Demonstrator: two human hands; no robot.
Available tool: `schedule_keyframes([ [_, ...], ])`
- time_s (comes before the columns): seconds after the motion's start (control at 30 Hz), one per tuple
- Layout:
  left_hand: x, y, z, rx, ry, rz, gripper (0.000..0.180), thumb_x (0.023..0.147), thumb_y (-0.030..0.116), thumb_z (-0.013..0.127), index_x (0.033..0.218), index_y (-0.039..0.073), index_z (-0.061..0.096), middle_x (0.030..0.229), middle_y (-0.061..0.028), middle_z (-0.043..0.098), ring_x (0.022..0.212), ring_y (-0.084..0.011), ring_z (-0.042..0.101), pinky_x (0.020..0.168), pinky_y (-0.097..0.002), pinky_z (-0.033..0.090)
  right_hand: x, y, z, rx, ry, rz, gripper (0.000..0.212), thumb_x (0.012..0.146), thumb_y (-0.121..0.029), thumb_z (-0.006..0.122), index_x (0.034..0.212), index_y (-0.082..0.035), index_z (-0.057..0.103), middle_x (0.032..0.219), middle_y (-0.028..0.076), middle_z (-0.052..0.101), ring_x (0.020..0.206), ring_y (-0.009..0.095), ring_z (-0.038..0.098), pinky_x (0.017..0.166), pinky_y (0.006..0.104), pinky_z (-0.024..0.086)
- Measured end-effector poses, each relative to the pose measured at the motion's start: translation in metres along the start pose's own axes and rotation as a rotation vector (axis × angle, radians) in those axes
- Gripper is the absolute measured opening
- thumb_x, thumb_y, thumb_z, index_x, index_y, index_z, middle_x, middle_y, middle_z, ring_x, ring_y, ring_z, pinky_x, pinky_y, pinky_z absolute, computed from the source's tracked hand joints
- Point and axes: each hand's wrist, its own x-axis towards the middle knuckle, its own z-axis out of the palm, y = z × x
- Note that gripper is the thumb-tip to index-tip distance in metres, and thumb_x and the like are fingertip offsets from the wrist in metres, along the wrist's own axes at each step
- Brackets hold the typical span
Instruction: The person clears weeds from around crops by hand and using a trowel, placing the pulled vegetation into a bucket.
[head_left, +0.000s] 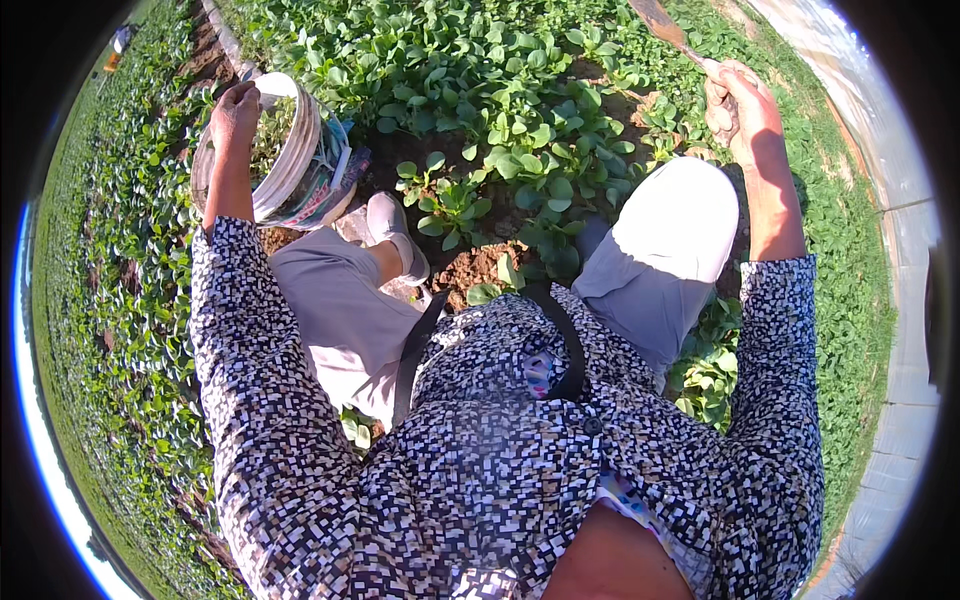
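My left hand (235,115) is a closed fist at the top of a white bucket (302,140). A dark piece showing at the fist looks like the bucket's handle, though my fingers partly hide it. Loose green plants (270,130) lie inside the bucket, which tilts toward me. On the right, my right hand (738,108) is wrapped round the handle of a small rusty trowel (658,20). Its blade points up and to the left, above the leaves, and its tip is cut off by the picture's edge.
Low leafy green plants (530,130) fill the ground ahead and between my knees. Bare brown soil (480,268) shows near my shoe (390,225). Plastic sheeting (905,270) runs along the right side. More crop rows (110,290) stretch down the left.
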Motion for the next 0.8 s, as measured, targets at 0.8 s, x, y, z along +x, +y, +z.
schedule_keyframes([
  [0.8, -0.107, 0.122, 0.098, 0.280, -0.285, 0.370, 0.030, 0.087, 0.030, 0.057, 0.103, 0.008, 0.069, 0.077, -0.0125, 0.069, 0.069, -0.0235, 0.066, 0.067, -0.0382, 0.052, 0.009, -0.072, 0.110, -0.190, -0.385, -0.094, 0.018, 0.096, -0.020, 0.050, 0.084, -0.007, 0.052, 0.068, 0.002, 0.049, 0.045, 0.006, 0.038, 0.043, 0.0230, 0.033],
])
